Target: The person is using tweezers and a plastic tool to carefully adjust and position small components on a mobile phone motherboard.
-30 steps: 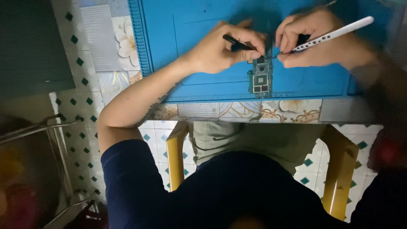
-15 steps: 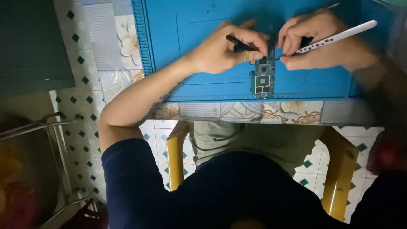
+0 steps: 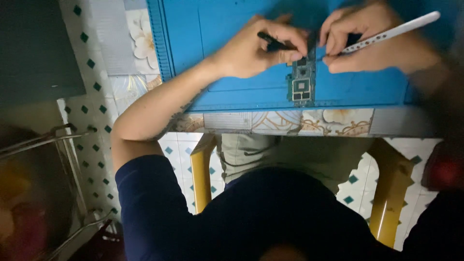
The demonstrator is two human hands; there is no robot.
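Observation:
A narrow green circuit board (image 3: pixel 302 82) lies on a blue work mat (image 3: pixel 232 92) on the table. My left hand (image 3: pixel 256 48) is closed around a thin black tool (image 3: pixel 273 42) whose tip points at the board's top end. My right hand (image 3: pixel 372 46) grips a white pen-shaped tool (image 3: pixel 401 30) that slants up to the right, its fingertips close to the board's top. Both hands meet just above the board. The board's upper end is partly hidden by my fingers.
The mat lies on a table with a floral-patterned top (image 3: pixel 290 121). Below are my dark shirt (image 3: pixel 251 217), a yellow stool (image 3: pixel 200 179) and a tiled floor (image 3: pixel 94 140). A metal rack (image 3: pixel 58 140) stands at the left.
Both hands have shifted slightly upward in the view. The tools stay held over the board's top end.

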